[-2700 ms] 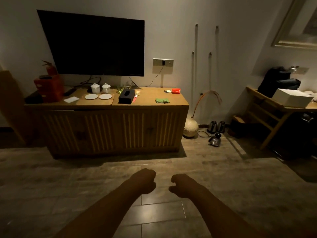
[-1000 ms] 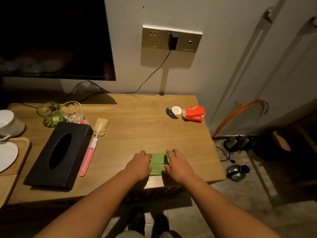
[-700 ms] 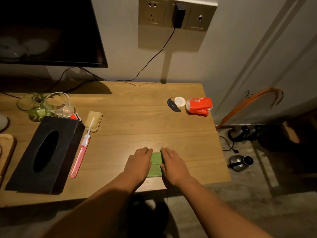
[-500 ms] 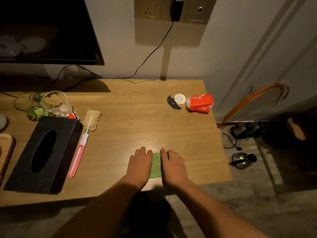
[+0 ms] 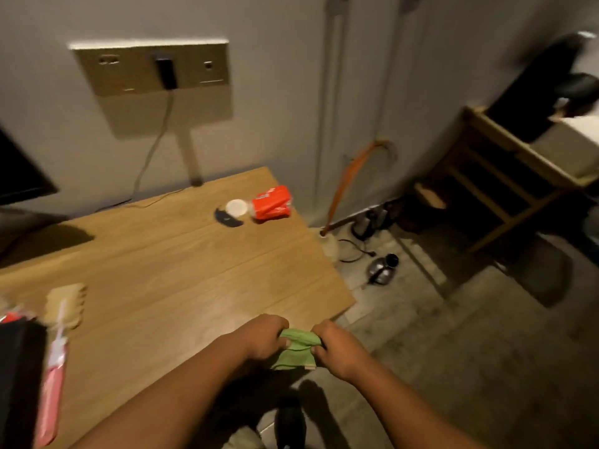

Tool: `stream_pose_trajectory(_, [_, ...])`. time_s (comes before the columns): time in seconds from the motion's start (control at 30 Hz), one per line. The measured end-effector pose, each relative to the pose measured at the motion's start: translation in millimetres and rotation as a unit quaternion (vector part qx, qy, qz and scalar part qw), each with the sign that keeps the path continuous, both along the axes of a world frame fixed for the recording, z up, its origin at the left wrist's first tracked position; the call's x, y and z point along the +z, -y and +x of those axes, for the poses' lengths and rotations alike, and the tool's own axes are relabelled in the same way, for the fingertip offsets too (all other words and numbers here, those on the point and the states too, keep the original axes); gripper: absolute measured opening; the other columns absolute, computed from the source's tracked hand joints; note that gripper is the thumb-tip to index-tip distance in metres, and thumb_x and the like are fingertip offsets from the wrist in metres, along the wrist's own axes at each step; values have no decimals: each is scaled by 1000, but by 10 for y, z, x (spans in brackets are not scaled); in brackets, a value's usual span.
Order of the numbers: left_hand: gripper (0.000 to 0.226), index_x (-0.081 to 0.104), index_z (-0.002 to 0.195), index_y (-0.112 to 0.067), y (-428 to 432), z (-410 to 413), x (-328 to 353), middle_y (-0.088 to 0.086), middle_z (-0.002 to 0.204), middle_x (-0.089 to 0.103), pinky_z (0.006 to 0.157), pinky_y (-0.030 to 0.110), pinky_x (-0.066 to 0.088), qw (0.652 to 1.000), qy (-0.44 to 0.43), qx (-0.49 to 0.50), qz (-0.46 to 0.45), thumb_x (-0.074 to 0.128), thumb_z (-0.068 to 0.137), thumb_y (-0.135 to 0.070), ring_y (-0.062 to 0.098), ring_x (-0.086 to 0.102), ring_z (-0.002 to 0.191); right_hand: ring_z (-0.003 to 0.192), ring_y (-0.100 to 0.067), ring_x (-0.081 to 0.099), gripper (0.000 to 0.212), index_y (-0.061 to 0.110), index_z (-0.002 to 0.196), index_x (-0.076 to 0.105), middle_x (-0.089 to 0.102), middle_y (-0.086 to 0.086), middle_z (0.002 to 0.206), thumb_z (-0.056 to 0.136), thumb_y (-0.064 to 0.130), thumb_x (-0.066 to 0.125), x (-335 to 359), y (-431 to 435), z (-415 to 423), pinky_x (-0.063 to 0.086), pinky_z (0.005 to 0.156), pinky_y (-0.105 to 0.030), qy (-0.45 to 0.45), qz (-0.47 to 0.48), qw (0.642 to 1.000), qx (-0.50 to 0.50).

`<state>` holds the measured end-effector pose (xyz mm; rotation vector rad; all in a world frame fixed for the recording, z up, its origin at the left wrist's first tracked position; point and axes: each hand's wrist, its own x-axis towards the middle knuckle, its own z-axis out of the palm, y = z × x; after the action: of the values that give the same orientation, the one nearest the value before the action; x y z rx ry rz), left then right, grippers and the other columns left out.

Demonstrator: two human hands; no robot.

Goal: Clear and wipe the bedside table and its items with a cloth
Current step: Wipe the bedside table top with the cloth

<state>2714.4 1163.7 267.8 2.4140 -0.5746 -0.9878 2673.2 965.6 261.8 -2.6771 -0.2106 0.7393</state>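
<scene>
While both hands sit low in the centre of the frame, the left hand and the right hand each have their fingers curled round an end of the green cloth, which is bunched and stretched between them. The cloth hangs at the near edge of the wooden table, close to its right corner; whether it touches the wood cannot be told. Below the hands a dark shoe shows on the tiled floor. At the lower left edge of the frame lies a pink-handled brush, blurred, its pale sponge head pointing toward the wall, just beside a black box cut off by the frame. Toward the far right corner of the table, well apart from the cloth, a red packet lies on its side, with a small white disc touching it on the left and a dark crescent-shaped piece just beside the disc. On the wall at upper left a socket plate carries a black plug, its cable running down to the table. To the right, on the floor, a metal kettle stands near an orange curved stem, and a wooden rack fills the upper right.
</scene>
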Motion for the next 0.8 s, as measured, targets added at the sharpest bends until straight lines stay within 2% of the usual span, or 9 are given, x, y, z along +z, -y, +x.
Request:
stream_pose_trajectory(0.13, [21,63,101,-10,666,-94,170,11,103,67,79,34,45,980,30,-188,-55,59,91,-28,27,59,95,94,-23,62,12,24,95,55,67,-4,100,86,32,57,221,487,-731,44,72,-31,-16,0,986,-165])
stream_pose_trajectory(0.27, [19,65,96,-11,1313,-634,293,13,100,68,80,38,49,934,25,-345,-88,58,91,-27,28,62,93,102,-23,60,21,21,106,60,65,-6,110,89,31,53,408,671,-1850,46,86,-35,-26,26,936,-351])
stream_pose_trajectory(0.37, [21,66,98,-8,1775,-1293,343,14,101,68,78,35,49,881,15,-462,-98,56,93,-25,29,63,93,95,-21,64,21,22,98,65,69,-7,102,87,32,51,581,636,-2786,48,80,-32,-26,51,876,-479])
stream_pose_trajectory(0.43, [23,66,96,-4,2009,-1815,399,16,98,68,75,34,47,838,8,-535,-103,54,94,-24,30,63,91,100,-22,62,22,19,104,65,67,-8,108,92,29,51,664,535,-3426,48,85,-34,-30,48,823,-565])
stream_pose_trajectory(0.5, [24,65,99,-4,2178,-2365,456,17,101,67,76,34,46,792,12,-601,-110,52,95,-24,31,62,93,104,-26,60,30,11,112,64,65,-12,112,94,30,49,736,404,-4032,44,86,-31,-21,36,784,-619])
stream_pose_trajectory(0.6, [23,63,99,-5,2324,-3136,524,17,102,66,76,35,44,726,26,-677,-116,51,97,-24,31,61,95,95,-26,61,32,-3,106,64,64,-19,101,96,25,51,870,139,-4765,40,77,-29,-9,51,732,-680])
stream_pose_trajectory(0.67, [22,62,97,-5,2355,-3727,583,17,101,67,76,34,45,681,28,-724,-110,51,96,-24,31,61,94,101,-28,60,39,-6,112,62,63,-23,113,96,27,48,915,-81,-5313,43,86,-35,-1,30,669,-743])
stream_pose_trajectory(0.73, [20,63,96,-5,2326,-4288,604,18,100,67,74,33,45,636,33,-762,-121,51,95,-22,32,62,94,117,-29,55,37,2,125,58,58,-19,128,97,24,47,905,-341,-5862,41,97,-35,-29,-2,601,-799])
stream_pose_trajectory(0.8, [21,63,93,-4,2261,-4878,611,20,100,66,75,35,46,587,57,-799,-120,52,94,-22,35,62,93,119,-30,55,32,3,124,60,58,-20,129,98,17,46,776,-573,-6358,42,100,-35,-55,-3,542,-839])
